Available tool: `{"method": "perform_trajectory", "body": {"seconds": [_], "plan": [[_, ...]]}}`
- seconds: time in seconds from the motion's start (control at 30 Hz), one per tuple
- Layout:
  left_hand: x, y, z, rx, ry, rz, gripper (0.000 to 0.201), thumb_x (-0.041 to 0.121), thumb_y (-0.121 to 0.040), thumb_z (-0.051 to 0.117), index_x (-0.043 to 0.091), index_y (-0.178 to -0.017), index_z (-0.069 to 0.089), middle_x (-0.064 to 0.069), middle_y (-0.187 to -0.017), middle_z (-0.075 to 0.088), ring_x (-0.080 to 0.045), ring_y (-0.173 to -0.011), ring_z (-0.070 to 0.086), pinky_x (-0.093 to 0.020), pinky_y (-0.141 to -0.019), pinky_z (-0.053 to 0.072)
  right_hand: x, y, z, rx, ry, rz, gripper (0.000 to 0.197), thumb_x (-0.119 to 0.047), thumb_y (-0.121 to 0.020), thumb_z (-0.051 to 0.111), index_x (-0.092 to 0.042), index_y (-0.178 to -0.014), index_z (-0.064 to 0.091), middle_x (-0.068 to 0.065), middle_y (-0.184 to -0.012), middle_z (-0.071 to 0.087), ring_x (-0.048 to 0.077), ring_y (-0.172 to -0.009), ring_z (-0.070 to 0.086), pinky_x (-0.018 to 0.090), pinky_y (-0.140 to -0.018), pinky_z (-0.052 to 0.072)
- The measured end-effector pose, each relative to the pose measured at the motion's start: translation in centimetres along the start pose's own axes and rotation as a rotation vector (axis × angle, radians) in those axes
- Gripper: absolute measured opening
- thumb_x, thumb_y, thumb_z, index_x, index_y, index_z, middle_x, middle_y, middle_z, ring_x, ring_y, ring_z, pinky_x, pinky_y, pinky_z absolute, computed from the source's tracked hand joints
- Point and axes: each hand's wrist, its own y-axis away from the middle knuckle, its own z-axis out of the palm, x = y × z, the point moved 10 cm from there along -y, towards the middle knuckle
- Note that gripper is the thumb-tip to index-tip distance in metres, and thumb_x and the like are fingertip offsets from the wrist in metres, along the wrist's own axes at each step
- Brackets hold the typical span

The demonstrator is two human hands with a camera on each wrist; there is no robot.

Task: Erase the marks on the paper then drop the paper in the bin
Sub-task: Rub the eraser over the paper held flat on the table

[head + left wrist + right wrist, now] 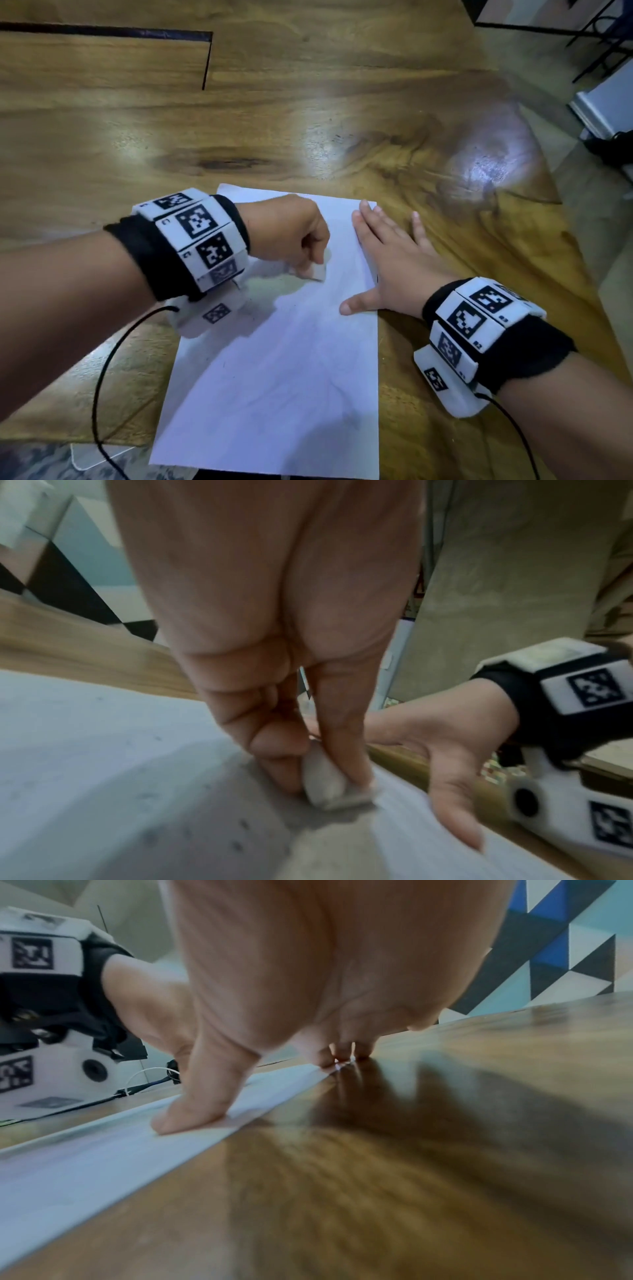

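A white sheet of paper [281,377] lies on the wooden table, its near end over the table edge. Faint grey marks show on it. My left hand [291,233] pinches a small white eraser [317,272] between thumb and fingers and presses it on the upper part of the sheet. In the left wrist view the eraser [325,780] touches the paper [103,764]. My right hand [387,253] lies flat with straight fingers on the sheet's right edge; the thumb and palm press the paper [103,1148]. No bin is in view.
The wooden table [308,120] stretches far and left, with a dark groove [205,61] at the back left. Its right edge [561,205] drops to the floor, where black metal legs [596,44] and a white box [606,102] stand. Black cables hang from both wristbands.
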Motion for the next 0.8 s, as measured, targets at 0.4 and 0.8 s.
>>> {"method": "perform_trajectory", "body": {"seconds": [0.4, 0.8], "plan": [[1.2, 0.9, 1.7, -0.024, -0.068, 0.117, 0.007, 0.014, -0.072, 0.07, 0.016, -0.078, 0.067, -0.001, -0.078, 0.069, -0.015, -0.07, 0.058, -0.016, -0.062, 0.041, 0.0, -0.1, 0.1, 0.018, 0.001, -0.016, 0.132, -0.077, -0.061, 0.06, -0.018, -0.148, -0.019, -0.005, -0.154, -0.03, 0.009, -0.141, -0.026, 0.048, -0.112, -0.021], [1.2, 0.8, 0.9, 0.09, -0.066, 0.122, 0.006, 0.014, -0.074, 0.068, 0.017, -0.073, 0.063, 0.002, -0.067, 0.061, -0.011, -0.06, 0.049, -0.016, -0.055, 0.036, 0.0, -0.1, 0.1, 0.002, 0.036, 0.0, 0.133, -0.078, -0.06, 0.06, -0.017, -0.148, -0.019, -0.003, -0.155, -0.029, 0.014, -0.141, -0.027, 0.05, -0.112, -0.02]]}}
